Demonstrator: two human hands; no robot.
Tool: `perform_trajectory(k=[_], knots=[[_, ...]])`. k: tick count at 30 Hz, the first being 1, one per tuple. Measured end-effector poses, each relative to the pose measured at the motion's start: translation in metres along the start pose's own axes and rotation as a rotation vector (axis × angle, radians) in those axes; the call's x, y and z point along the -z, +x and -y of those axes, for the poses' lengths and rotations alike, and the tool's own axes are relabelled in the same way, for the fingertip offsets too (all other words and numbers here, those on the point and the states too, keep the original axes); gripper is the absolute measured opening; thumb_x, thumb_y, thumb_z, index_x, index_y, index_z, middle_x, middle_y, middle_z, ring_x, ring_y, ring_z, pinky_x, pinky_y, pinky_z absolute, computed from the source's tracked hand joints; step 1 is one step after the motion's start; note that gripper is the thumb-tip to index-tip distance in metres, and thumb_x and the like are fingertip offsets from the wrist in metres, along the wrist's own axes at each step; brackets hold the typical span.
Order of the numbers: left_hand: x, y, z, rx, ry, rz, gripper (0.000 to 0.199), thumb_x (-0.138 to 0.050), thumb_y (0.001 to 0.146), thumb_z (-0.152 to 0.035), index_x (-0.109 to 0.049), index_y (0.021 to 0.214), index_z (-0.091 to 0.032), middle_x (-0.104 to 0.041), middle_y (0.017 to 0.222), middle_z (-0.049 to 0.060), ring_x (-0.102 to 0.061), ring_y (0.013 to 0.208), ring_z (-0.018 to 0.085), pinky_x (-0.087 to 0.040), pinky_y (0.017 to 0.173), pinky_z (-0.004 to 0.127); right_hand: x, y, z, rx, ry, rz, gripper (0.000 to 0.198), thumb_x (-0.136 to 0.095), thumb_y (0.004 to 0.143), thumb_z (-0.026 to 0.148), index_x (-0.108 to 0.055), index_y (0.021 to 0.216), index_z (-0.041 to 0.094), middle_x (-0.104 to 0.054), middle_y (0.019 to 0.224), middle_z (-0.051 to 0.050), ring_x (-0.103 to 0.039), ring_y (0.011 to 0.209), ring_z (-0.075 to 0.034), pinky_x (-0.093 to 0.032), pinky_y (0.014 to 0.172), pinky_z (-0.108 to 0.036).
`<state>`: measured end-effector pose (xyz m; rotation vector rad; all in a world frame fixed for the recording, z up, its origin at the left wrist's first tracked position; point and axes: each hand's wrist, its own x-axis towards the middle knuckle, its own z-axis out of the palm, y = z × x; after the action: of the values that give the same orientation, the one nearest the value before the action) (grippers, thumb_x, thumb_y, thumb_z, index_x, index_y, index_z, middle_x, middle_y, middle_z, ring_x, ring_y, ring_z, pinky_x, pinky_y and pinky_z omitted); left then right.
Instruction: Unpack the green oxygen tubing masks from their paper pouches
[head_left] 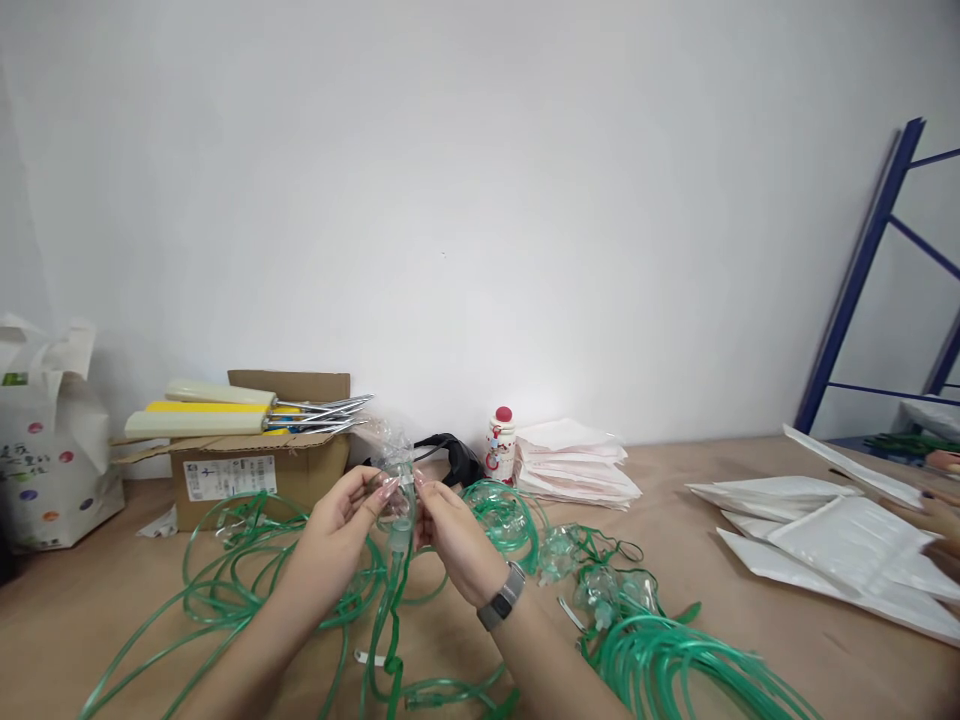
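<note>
A clear oxygen mask [403,508] is held up between my two hands above the brown tabletop. My left hand [346,520] pinches its left side with thumb and fingers. On the opposite side, my right hand [454,532] grips the edge, its fingertips partly hidden behind the plastic. Green tubing [384,600] and a green elastic strap [397,640] hang down from the mask. A small metal nose strip [369,658] lies beside the strap. Loops of green tubing [225,580] spread around my left forearm.
More masks [600,590] and coiled tubing [675,655] lie right. Behind are a cardboard box [300,480] with long-handled tools, a bottle [501,445] and stacked paper sheets [574,465]. White pouches [840,540] lie near another person's hand [941,525]. A bag [56,470] stands left.
</note>
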<state>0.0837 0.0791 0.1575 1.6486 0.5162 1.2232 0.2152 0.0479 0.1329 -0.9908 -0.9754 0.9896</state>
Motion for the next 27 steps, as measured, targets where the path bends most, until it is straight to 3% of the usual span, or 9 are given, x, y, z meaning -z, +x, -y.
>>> perform_trajectory(k=[5, 8, 17, 23, 27], knots=[[0.0, 0.0, -0.002, 0.01, 0.006, 0.02, 0.024, -0.059, 0.074, -0.042, -0.057, 0.078, -0.018, -0.056, 0.073, -0.001, -0.054, 0.071, 0.013, -0.045, 0.067, 0.023, -0.001, -0.003, 0.005, 0.023, 0.102, 0.023, 0.044, -0.069, 0.063, 0.055, -0.045, 0.073, 0.02, -0.032, 0.041, 0.013, -0.025, 0.038, -0.004, -0.021, 0.04, -0.02], [-0.003, -0.001, 0.0, 0.036, 0.042, 0.033, 0.026, -0.057, 0.073, -0.045, -0.054, 0.077, -0.019, -0.055, 0.071, -0.001, -0.053, 0.068, 0.014, -0.043, 0.063, 0.023, 0.001, -0.003, 0.008, 0.039, 0.151, 0.049, 0.041, -0.071, 0.062, 0.047, -0.046, 0.079, 0.02, -0.031, 0.038, 0.015, -0.02, 0.034, -0.004, -0.016, 0.039, -0.02], [-0.012, -0.002, 0.022, 0.032, 0.283, 0.037, 0.027, -0.054, 0.076, -0.046, -0.049, 0.071, -0.02, -0.048, 0.065, -0.003, -0.046, 0.065, 0.015, -0.035, 0.061, 0.025, -0.001, -0.004, 0.011, 0.146, 0.196, 0.03, 0.027, -0.064, 0.066, 0.037, -0.047, 0.077, 0.02, -0.043, 0.036, 0.011, -0.032, 0.034, -0.006, -0.024, 0.04, -0.021], [-0.003, -0.003, 0.011, 0.041, 0.484, 0.128, 0.034, -0.047, 0.079, -0.051, -0.045, 0.066, -0.02, -0.04, 0.062, -0.004, -0.04, 0.06, 0.014, -0.028, 0.056, 0.024, 0.004, -0.005, 0.015, 0.148, 0.184, 0.034, 0.025, -0.064, 0.066, 0.036, -0.046, 0.07, 0.02, -0.041, 0.036, 0.012, -0.028, 0.033, -0.005, -0.024, 0.041, -0.021], [0.006, -0.003, 0.001, 0.016, 0.485, 0.044, 0.038, -0.044, 0.081, -0.052, -0.039, 0.06, -0.021, -0.032, 0.06, -0.005, -0.033, 0.057, 0.013, -0.025, 0.053, 0.024, 0.008, -0.004, 0.017, 0.072, 0.116, 0.079, 0.029, -0.067, 0.067, 0.039, -0.046, 0.07, 0.019, -0.042, 0.037, 0.011, -0.029, 0.033, -0.004, -0.024, 0.041, -0.021]])
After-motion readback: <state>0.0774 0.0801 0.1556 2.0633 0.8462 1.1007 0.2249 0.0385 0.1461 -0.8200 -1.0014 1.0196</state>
